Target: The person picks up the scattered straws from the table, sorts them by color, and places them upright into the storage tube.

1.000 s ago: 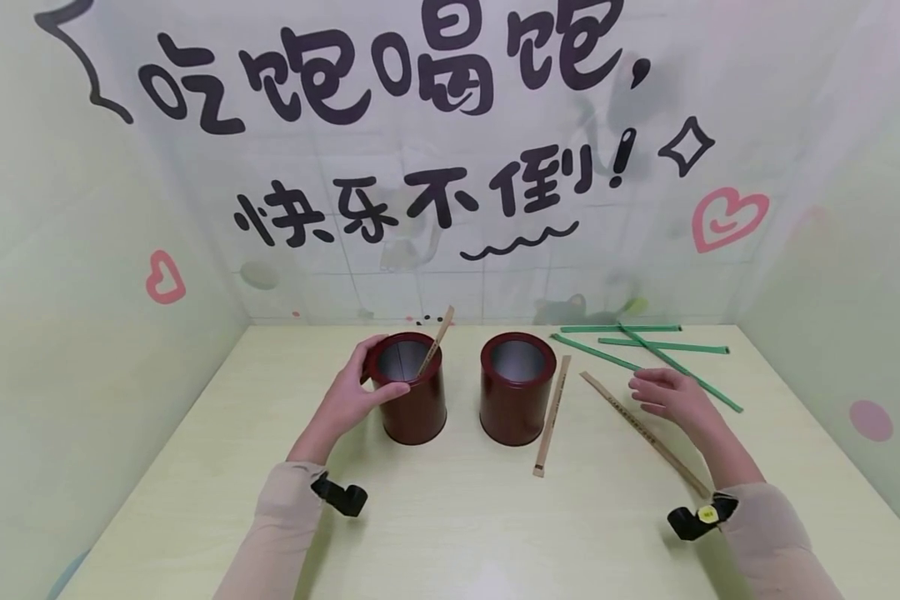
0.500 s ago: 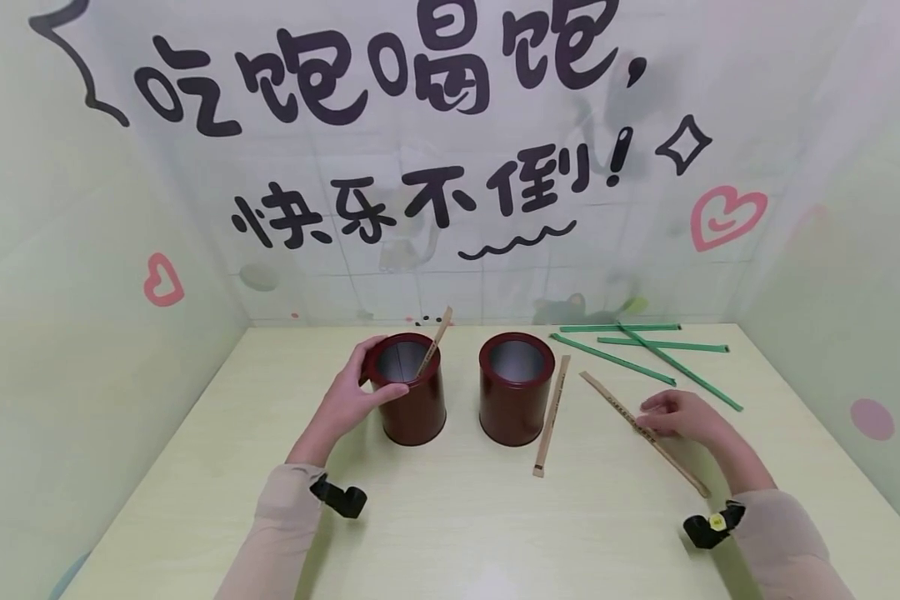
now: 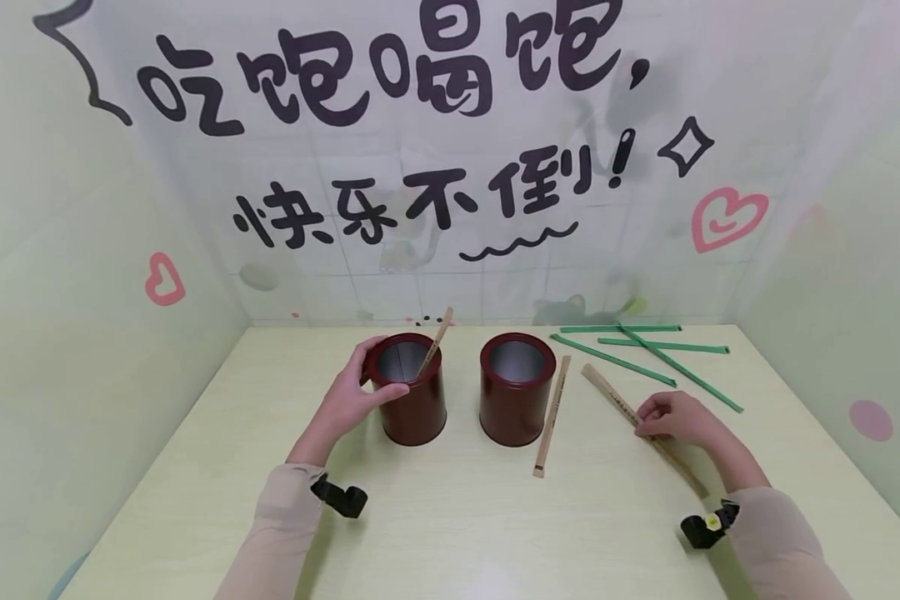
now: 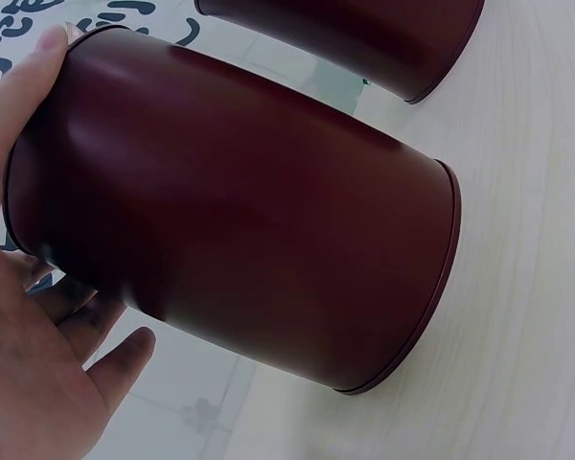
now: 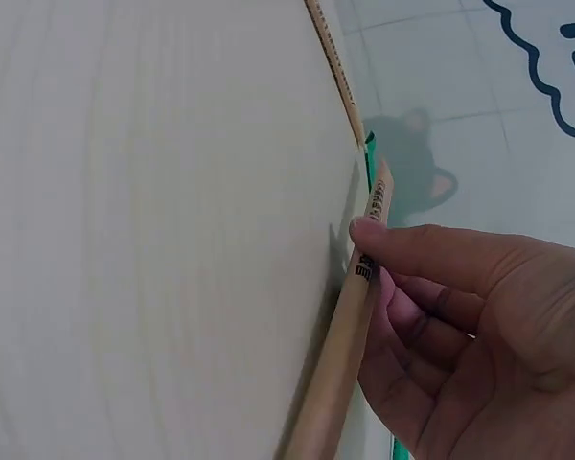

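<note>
My left hand [image 3: 348,398] holds the left dark red can [image 3: 414,412], thumb across the front of its rim and fingers round the far left side. In the left wrist view this can [image 4: 230,211] fills the middle, its base on the table. A slim brown paper-wrapped stick [image 3: 437,340] leans inside it, its top poking past the rim. At the right, my right hand [image 3: 678,418] pinches another brown paper-wrapped stick [image 3: 613,394] near its middle. The right wrist view shows the thumb pressing dark print on this stick [image 5: 337,355], with a shadow along the table beside it.
A second dark red can [image 3: 512,417] stands upright at the centre, open at the top. Just right of it lies a brown paper-wrapped stick [image 3: 551,421]. Several green wrapped sticks [image 3: 663,344] lie crossed at the back right. Behind them rises a printed wall sheet [image 3: 435,275].
My right hand has moved from near the green sticks toward me and onto the brown stick, which it now pinches; the stick has shifted slightly. My left hand has stayed on the left can.
</note>
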